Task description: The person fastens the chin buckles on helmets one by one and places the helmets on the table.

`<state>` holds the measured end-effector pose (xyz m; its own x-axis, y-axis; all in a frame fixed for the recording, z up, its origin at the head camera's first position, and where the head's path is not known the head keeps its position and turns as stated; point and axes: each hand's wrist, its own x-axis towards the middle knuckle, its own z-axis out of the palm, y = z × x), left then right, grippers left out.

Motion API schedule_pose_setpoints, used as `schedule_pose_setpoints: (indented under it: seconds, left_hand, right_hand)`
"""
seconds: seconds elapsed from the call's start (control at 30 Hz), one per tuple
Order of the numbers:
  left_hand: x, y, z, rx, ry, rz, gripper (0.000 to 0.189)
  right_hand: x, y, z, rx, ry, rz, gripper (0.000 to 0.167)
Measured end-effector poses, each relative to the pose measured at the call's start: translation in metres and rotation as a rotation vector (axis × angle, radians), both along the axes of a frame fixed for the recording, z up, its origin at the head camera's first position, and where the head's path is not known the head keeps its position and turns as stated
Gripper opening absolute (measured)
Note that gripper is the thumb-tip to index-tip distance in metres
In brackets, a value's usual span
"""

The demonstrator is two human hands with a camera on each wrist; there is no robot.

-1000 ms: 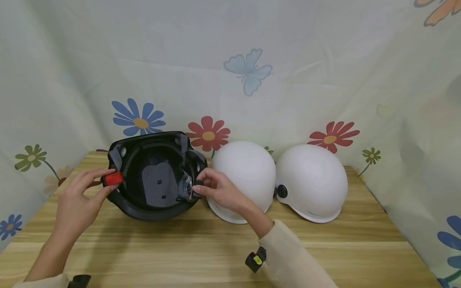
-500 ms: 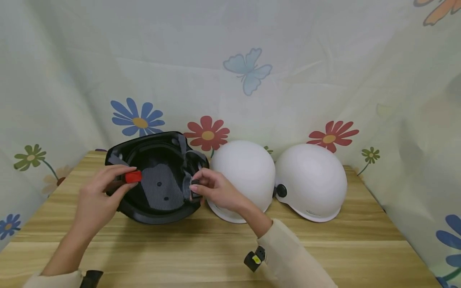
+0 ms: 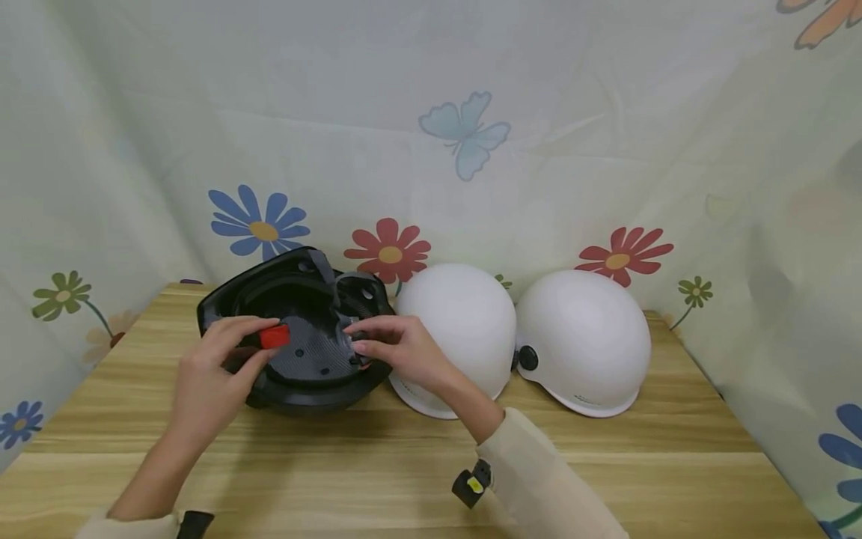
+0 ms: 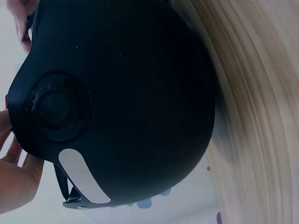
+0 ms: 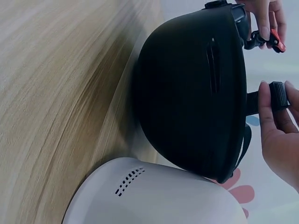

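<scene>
A black helmet (image 3: 313,397) lies upside down on the wooden table, its padded inside facing up and toward me. My left hand (image 3: 214,374) pinches a red buckle end (image 3: 274,337) between thumb and fingers, over the helmet's left side. With thumb and fingertips, my right hand (image 3: 412,353) pinches a ribbed black buckle end (image 5: 279,96) by the helmet's right rim. A black strap (image 5: 252,103) runs from that piece to the rim. The left wrist view shows mostly the helmet's outer shell (image 4: 135,93), with a round ear disc and a pale sticker.
Two white helmets stand dome up to the right: the nearer one (image 3: 458,329) right beside the black helmet, the other (image 3: 586,337) farther right. Behind the wooden table (image 3: 377,479) hangs a flowered curtain (image 3: 323,150).
My left hand has carried the red buckle end rightward, closer to my right hand. The black helmet has turned and tilted somewhat. The right hand has stayed nearly in place.
</scene>
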<state>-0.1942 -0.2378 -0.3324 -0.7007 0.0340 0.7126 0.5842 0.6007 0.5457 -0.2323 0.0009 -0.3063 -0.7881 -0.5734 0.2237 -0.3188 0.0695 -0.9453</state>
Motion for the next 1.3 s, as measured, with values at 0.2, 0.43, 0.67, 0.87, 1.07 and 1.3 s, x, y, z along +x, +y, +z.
schedule_pose_setpoints:
  seconds: [0.2, 0.43, 0.67, 0.87, 1.07, 1.3]
  left_hand:
    - [0.001, 0.006, 0.000, -0.005, -0.018, 0.015, 0.043]
    - [0.003, 0.009, 0.000, -0.007, -0.013, -0.002, 0.043]
    - [0.003, 0.012, -0.001, -0.047, -0.003, 0.016, 0.043]
    - [0.003, 0.013, -0.002, -0.069, -0.022, 0.022, 0.041]
    - [0.001, 0.014, -0.003, -0.119, -0.003, 0.013, 0.041]
    - [0.000, 0.015, -0.005, -0.149, 0.004, 0.002, 0.040]
  right_hand:
    - [-0.006, -0.001, -0.008, 0.080, -0.006, 0.027, 0.039]
    - [-0.013, -0.001, -0.017, 0.139, 0.130, -0.008, 0.046]
    - [-0.010, -0.005, -0.014, 0.079, 0.070, -0.078, 0.039]
    - [-0.010, -0.011, -0.017, 0.031, 0.135, -0.086, 0.031]
    - [-0.009, -0.018, -0.021, 0.066, 0.244, -0.090, 0.032]
    - [-0.004, -0.024, -0.022, 0.077, 0.168, -0.054, 0.034]
